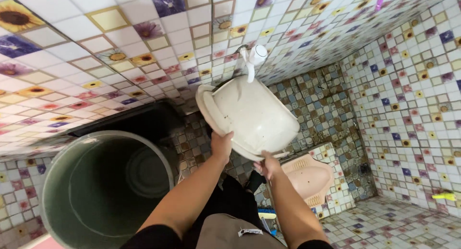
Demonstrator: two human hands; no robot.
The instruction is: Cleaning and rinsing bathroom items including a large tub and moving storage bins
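I hold a white plastic basin [252, 112] tilted on its side, its bottom facing me, just under a white wall tap [253, 59]. My left hand [221, 146] grips the basin's rim on its lower left. My right hand [268, 166] holds the rim at the lower edge. The basin's outer surface carries dark specks of dirt. Its inside is turned away and hidden.
A large grey-green bucket [62, 182] stands at the lower left, a smaller container inside it. A pink squat toilet pan [309, 177] sits in the raised tiled floor to the right. Flower-patterned tiled walls surround the narrow room. A yellow object [444, 196] lies by the right wall.
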